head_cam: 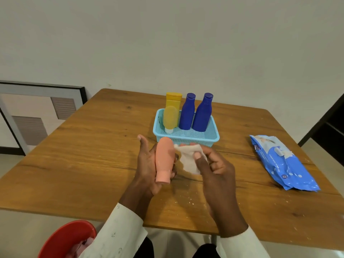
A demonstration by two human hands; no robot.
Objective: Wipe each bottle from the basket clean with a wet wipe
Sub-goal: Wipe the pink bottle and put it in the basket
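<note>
Red bin: a red plastic bin [68, 239] sits at the bottom left corner, below the table edge, nearest the camera; something pale lies inside, too blurred to tell.
Sleeves: both forearms wear pale sleeves [119, 231] with small dark marks.
Left hand: the left hand [147, 164] cradles the pink bottle, palm behind it, thumb raised and apart from the bottle, fingers curling round its far side.
Pink bottle: the pink bottle [164, 159] is held above the table, just in front of the basket, rounded base pointing away and cap end toward the camera.
Right hand: the right hand [214, 164] pinches the wet wipe between thumb and forefinger, the other fingers curled toward the palm.
Wet wipe: the white wet wipe [188, 159] hangs crumpled from the right hand, its upper edge touching the side of the pink bottle.
Basket: a light blue perforated basket [210, 138] stands on the table just beyond the hands.
Bottles in basket: two dark blue bottles [195, 114] stand upright side by side on the right; a yellow bottle [173, 100] stands at the back left, and a translucent yellow tube [170, 118] rests cap down in front of it.
Wipes pack: a blue wipes pack [283, 162] lies flat on the table, well to the right of the basket.
Table: the wooden table [83, 155] shows pale specks near the front edge, below the hands.
Background: a framed panel [41, 112] leans against the wall at left.
</note>
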